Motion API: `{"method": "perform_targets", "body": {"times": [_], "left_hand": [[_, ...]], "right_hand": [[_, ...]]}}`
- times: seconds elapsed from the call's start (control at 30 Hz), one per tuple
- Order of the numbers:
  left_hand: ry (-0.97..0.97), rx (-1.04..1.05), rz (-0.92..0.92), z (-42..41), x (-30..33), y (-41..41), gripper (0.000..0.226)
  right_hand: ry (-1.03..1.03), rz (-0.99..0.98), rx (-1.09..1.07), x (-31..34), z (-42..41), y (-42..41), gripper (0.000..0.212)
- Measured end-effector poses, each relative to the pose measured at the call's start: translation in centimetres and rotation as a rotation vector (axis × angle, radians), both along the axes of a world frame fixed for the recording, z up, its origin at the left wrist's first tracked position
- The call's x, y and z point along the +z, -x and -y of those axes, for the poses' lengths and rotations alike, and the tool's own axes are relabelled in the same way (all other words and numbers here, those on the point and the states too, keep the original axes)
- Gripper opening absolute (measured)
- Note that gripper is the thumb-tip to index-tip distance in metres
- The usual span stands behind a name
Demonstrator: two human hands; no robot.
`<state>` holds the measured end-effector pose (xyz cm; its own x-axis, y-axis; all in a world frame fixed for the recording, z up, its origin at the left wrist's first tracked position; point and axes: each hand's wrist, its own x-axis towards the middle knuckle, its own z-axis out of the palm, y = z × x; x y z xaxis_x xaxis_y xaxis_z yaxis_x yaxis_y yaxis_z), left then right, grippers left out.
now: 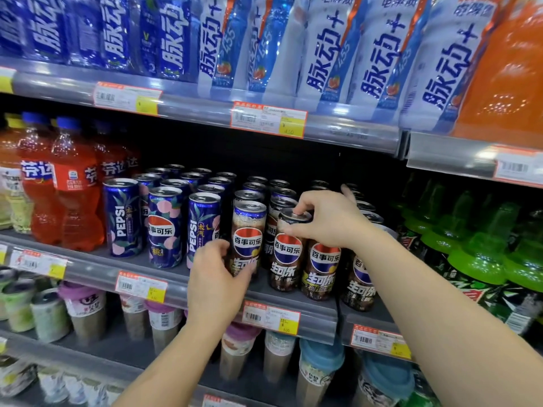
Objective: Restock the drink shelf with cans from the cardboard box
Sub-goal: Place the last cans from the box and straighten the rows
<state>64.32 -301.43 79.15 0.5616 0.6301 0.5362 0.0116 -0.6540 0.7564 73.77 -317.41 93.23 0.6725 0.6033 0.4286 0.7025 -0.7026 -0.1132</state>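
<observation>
Slim dark Pepsi cans stand in rows on the middle shelf point(293, 306). My left hand point(219, 277) wraps the lower side of the front-left dark can point(248, 230). My right hand point(326, 218) pinches the rim of the neighbouring dark can point(286, 259) from above, and that can stands on the shelf. Two more dark cans, one point(321, 271) and another point(360, 283), stand to its right, partly behind my right forearm. Blue peach Pepsi cans point(164, 227) fill the rows to the left. The cardboard box is out of view.
Orange soda bottles point(73, 183) stand at the shelf's left end, green bottles point(482, 254) on the right. Blue and white drink bottles point(323, 48) line the shelf above. Cup drinks point(85, 312) fill the shelf below. Price tags point(270, 317) hang on the shelf edges.
</observation>
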Motion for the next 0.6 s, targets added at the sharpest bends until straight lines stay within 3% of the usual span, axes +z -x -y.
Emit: {"method": "perform_targets", "body": {"times": [0.1,0.5,0.6], "left_hand": [[0.017,-0.013,-0.117,-0.2,0.0,-0.5,0.078],[-0.078,-0.093,-0.173,-1.5,0.3,-0.4,0.039],[-0.088,-0.110,-0.171,-1.9,0.2,-0.3,0.039]], "right_hand": [[-0.037,0.082,-0.019,-0.7,-0.8,0.2,0.034],[-0.043,0.061,0.033,-1.1,-0.8,0.5,0.031],[0.047,0.014,0.015,-0.6,-0.7,0.7,0.054]]}}
